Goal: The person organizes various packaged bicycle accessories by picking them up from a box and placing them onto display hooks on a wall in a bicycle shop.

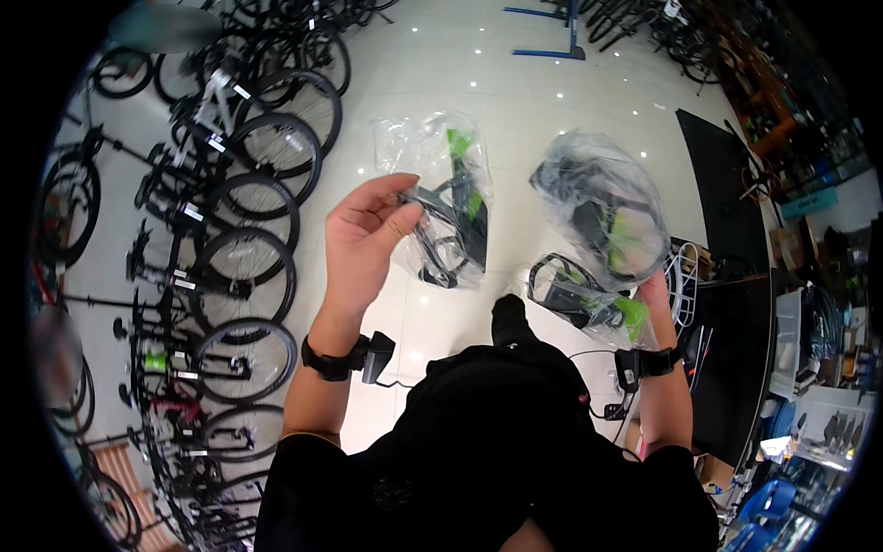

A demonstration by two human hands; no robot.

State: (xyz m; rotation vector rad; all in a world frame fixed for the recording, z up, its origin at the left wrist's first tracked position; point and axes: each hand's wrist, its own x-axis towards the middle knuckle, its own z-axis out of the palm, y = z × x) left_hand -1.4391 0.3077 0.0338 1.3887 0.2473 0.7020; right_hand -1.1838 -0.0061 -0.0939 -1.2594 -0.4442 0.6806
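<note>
My left hand is closed, thumb and fingers pinching the edge of a clear plastic bag. In that bag hangs a black open-framed part with bright green pieces; its exact kind cannot be made out. At the right, my right hand holds a larger, cloudy plastic bag with a dark item and a green patch inside. Its fingers are mostly hidden behind the bag. Just below, against the same hand, is another clear bag with a black looped part and a green piece.
Bicycles stand in a long row on the left, with more at the far right. A blue metal stand is on the pale tiled floor ahead. Along the right are a black bench, a white wire rack and crowded shelves.
</note>
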